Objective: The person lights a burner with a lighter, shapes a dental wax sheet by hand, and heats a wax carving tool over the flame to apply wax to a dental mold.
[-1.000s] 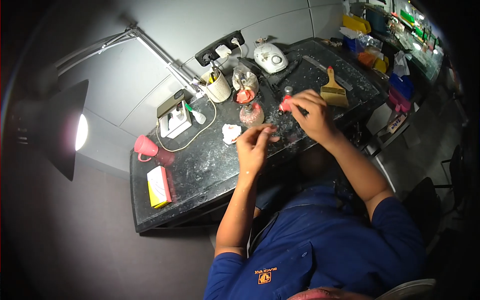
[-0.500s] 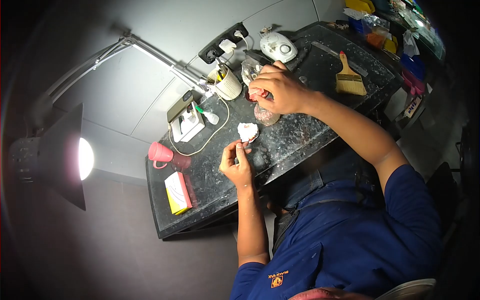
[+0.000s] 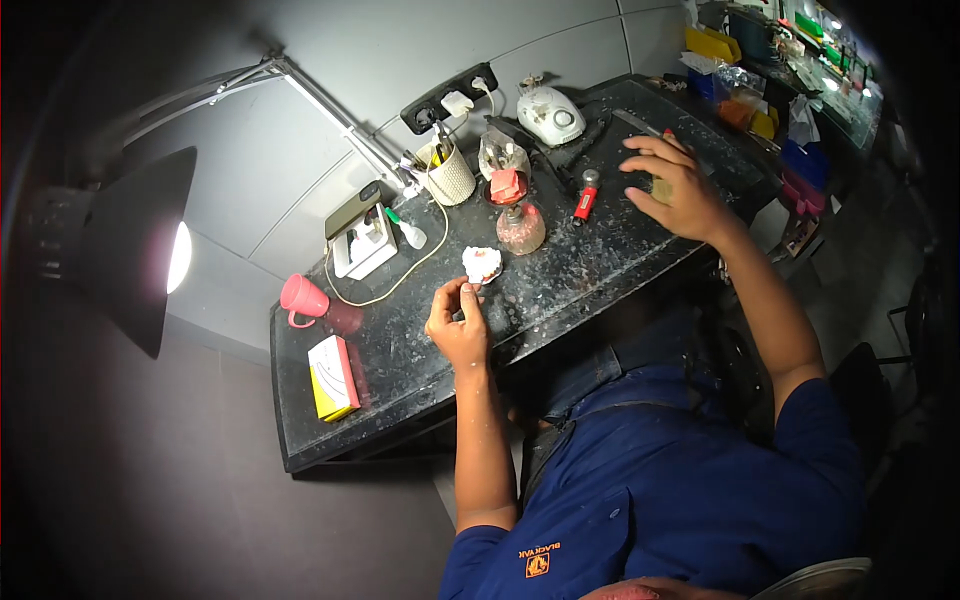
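Near the front edge of the desk (image 3: 400,345), the left hand (image 3: 458,326) has pinched fingers, contents unclear, a white lump (image 3: 484,262) right at their tips. Rightward, a red lighter (image 3: 585,204) lies apart from the right hand (image 3: 684,198), its fingers loosely spread.

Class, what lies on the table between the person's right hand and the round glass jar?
In the head view, a small red object with a metal end lies on the black table, between the right hand and the round glass jar.
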Demonstrator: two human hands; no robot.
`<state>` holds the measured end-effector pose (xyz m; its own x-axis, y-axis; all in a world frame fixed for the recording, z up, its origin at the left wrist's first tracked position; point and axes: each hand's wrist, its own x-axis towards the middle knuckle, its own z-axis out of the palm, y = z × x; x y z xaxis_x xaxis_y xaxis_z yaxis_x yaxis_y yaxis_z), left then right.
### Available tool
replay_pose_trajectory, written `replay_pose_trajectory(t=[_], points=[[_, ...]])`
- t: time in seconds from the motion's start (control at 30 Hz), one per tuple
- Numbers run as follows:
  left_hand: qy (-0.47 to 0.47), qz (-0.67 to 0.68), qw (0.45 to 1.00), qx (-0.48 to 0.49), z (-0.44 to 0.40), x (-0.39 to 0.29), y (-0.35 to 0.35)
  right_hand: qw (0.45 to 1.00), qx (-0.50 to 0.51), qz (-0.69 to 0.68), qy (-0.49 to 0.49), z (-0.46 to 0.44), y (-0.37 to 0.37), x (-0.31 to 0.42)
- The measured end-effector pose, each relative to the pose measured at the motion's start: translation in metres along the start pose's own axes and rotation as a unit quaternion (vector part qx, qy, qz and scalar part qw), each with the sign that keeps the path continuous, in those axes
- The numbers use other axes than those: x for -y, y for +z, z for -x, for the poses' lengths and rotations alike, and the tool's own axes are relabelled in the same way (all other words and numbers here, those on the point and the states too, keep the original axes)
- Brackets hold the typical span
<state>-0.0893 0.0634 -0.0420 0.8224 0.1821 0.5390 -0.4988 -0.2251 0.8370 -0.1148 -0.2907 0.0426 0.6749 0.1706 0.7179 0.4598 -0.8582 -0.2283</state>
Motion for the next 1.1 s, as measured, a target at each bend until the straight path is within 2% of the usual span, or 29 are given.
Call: replay_pose_trajectory(t=[0.07,0.13,0.27,0.33,0.4,0.53,0.7,0.8,0.83,0.93,1.0,1.07,1.1], points=[[0.016,0.012,1.000,-0.016,-0.002,0.007,0.001,0.999,0.016,0.038,0.009,0.019,-0.018,-0.017],[0.018,-0.039,0.999,-0.017,-0.002,0.004,-0.001,0.993,0.073,0.040,0.079,0.039,-0.035,-0.028],[0.023,-0.096,0.995,-0.026,-0.004,0.006,-0.004,0.975,0.157,0.010,0.156,0.079,-0.049,-0.047],[0.020,-0.103,0.994,-0.033,-0.004,0.003,-0.004,0.952,0.248,0.000,0.180,0.089,-0.055,-0.050],[0.022,-0.108,0.993,-0.033,-0.004,0.003,-0.004,0.947,0.258,0.015,0.191,0.102,-0.052,-0.049],[0.043,-0.110,0.993,-0.022,-0.005,0.007,-0.003,0.952,0.231,-0.009,0.199,0.112,-0.047,-0.050],[0.055,-0.114,0.992,-0.018,-0.004,0.007,-0.004,0.967,0.193,0.030,0.165,0.109,-0.041,-0.043],[0.057,-0.116,0.991,-0.022,-0.005,0.012,-0.005,0.958,0.228,0.011,0.176,0.087,-0.055,-0.021],[0.065,-0.114,0.991,-0.021,-0.006,0.013,-0.007,0.963,0.205,-0.068,0.162,0.081,-0.053,-0.020],[0.032,-0.092,0.995,-0.015,-0.004,0.010,-0.005,0.963,0.202,-0.138,0.113,0.065,-0.060,0.003],[0.032,-0.087,0.995,-0.020,-0.002,0.008,-0.004,0.956,0.224,-0.150,0.116,0.052,-0.067,0.026],[0.032,-0.092,0.995,-0.001,-0.001,0.005,-0.004,0.961,0.140,-0.236,0.045,0.046,-0.068,0.046],[0.049,-0.101,0.994,-0.004,-0.001,0.007,-0.003,0.969,0.125,-0.213,0.002,0.044,-0.071,0.055]])
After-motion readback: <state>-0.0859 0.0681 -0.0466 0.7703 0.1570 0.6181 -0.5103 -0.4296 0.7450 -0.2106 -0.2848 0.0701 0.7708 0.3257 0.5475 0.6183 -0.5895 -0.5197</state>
